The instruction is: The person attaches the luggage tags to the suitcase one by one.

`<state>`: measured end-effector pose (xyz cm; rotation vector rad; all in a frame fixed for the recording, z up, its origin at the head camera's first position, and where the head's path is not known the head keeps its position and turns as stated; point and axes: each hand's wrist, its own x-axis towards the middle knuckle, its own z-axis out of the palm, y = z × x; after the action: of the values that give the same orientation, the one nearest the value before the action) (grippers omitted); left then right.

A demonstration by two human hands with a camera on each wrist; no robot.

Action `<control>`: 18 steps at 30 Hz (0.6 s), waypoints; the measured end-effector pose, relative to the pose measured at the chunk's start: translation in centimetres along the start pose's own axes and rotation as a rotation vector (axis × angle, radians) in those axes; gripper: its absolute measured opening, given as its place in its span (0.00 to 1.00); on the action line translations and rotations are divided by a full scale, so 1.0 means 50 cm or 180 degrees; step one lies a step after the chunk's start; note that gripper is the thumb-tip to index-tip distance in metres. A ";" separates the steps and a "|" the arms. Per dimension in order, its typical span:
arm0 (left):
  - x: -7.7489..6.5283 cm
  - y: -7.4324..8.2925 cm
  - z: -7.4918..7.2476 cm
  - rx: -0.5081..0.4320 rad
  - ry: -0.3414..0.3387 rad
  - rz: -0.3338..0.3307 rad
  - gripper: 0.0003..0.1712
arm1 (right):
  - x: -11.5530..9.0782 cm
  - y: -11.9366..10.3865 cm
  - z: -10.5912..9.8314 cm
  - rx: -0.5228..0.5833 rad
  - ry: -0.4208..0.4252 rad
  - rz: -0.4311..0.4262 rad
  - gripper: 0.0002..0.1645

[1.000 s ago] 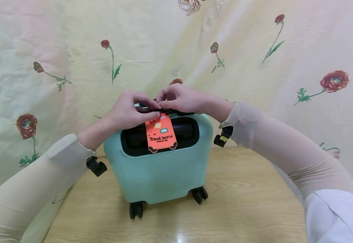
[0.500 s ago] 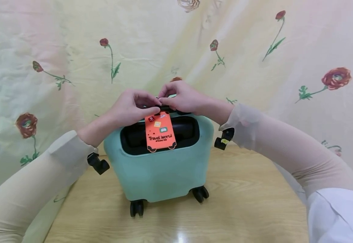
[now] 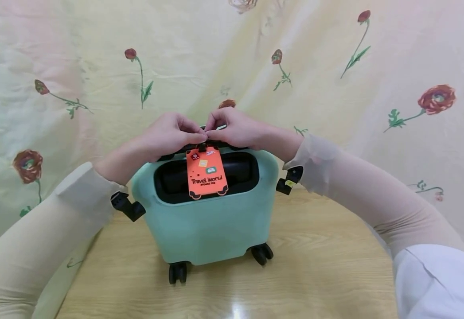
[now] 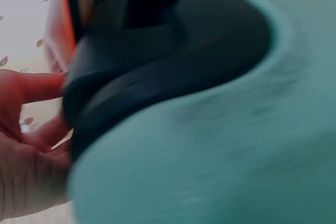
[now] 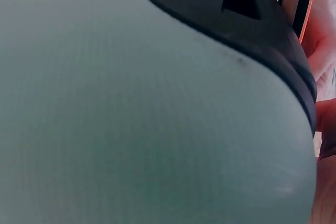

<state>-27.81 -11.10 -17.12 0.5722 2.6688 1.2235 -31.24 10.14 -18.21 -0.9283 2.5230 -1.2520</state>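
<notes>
A small mint-green suitcase (image 3: 212, 235) stands upright on its black wheels. An orange luggage tag (image 3: 205, 175) printed "Travel World" hangs against the black recess in its near face. At the top, the fingertips of my left hand (image 3: 168, 135) pinch the tag's black strap (image 3: 202, 146) just above the orange part. My right hand (image 3: 237, 128) meets it there, thumb and index finger pinched together at the strap; the fingertips hide most of it. The suitcase's black top handle (image 3: 232, 144) lies partly behind the right hand. Both wrist views mostly show the suitcase shell and its dark recess.
Under the suitcase is a wood-grain table (image 3: 315, 248). A flower-printed cloth (image 3: 315, 88) hangs close behind it. Black devices are strapped to the left wrist (image 3: 128, 207) and the right wrist (image 3: 290, 180).
My left thumb has risen off the tag's upper edge and closed toward the index finger, uncovering the tag's top and strap. Both hands stay together above the suitcase. The head view has shifted slightly.
</notes>
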 end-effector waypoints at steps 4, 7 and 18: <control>0.000 0.024 -0.013 0.0363 -0.0239 0.0034 0.14 | -0.002 -0.001 -0.002 -0.0013 0.0026 -0.0089 0.03; 0.000 0.036 -0.014 0.0684 -0.0260 0.0113 0.12 | -0.002 -0.004 -0.004 -0.0020 0.0032 -0.0053 0.03; -0.010 0.016 0.001 0.1030 0.0050 0.0586 0.12 | 0.009 -0.010 0.004 0.0212 -0.0052 0.0307 0.04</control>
<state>-27.14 -10.81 -16.57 0.8732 2.9019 0.8367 -31.29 9.52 -17.91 -0.7891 2.4655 -1.2856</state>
